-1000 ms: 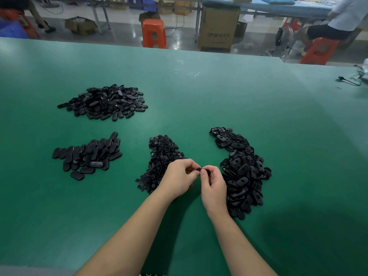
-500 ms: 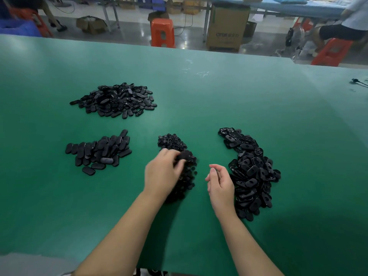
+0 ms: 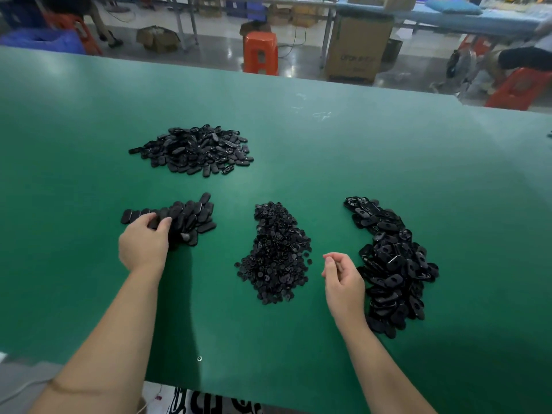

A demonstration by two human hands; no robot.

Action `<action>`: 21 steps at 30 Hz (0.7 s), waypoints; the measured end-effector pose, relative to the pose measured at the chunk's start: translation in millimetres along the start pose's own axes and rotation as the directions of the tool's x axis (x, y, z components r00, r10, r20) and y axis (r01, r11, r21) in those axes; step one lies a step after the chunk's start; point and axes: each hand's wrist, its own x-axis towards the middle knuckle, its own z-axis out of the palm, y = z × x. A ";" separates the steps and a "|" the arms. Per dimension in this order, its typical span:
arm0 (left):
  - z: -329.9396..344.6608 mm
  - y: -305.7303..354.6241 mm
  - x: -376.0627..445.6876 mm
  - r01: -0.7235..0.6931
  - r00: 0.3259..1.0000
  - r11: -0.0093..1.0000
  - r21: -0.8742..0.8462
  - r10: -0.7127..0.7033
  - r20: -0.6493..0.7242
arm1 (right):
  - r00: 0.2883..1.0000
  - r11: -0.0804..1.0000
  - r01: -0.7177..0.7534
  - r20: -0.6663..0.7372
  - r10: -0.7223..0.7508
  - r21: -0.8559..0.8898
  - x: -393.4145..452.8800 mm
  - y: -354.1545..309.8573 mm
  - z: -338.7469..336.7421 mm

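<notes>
Your left hand rests on the near-left pile, fingers curled over its pieces; whether they grip one, I cannot tell. Right of the middle pile, your right hand hovers loosely curled, just beside the right pile.

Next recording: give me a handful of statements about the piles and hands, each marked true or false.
1. Four piles of black parts lie on the green table. True.
2. The left hand touches the near-left pile. True.
3. The right hand is buried in the middle pile. False: it sits between the middle pile and the right pile.
4. The middle pile has the largest pieces. False: its pieces are the smallest.
5. An orange stool stands beyond the table. True.
</notes>
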 end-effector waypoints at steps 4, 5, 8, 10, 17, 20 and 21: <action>7.8 11.2 -14.5 -0.120 0.991 0.990 -0.075 0.124 0.052 | 1.000 0.999 0.017 0.007 -0.017 -0.036 0.1 -0.6 0.8; 11.3 15.2 -22.4 -0.163 0.983 0.982 -0.095 0.170 0.068 | 1.000 0.999 0.018 0.010 -0.017 -0.047 0.0 -0.7 1.4; 28.1 26.3 -52.7 -0.318 0.927 0.942 -0.102 0.332 0.175 | 1.000 0.997 0.016 0.019 -0.014 -0.075 -0.4 -1.2 2.2; 40.4 32.8 -79.1 -0.413 0.864 0.907 -0.083 0.419 0.278 | 1.000 0.995 0.016 0.024 -0.014 -0.103 -0.6 -2.4 2.2; 51.9 33.5 -106.5 -0.386 0.858 0.922 -0.034 0.372 0.354 | 0.990 0.963 0.044 0.137 -0.008 -0.267 0.7 -10.8 0.0; 51.2 33.3 -106.8 -0.397 0.841 0.917 -0.034 0.378 0.387 | 0.980 0.916 0.121 0.192 -0.049 -0.383 12.6 -20.7 -14.5; 51.7 33.3 -106.7 -0.394 0.840 0.918 -0.034 0.375 0.393 | 0.979 0.858 0.160 0.188 -0.076 -0.487 18.7 -24.3 -22.7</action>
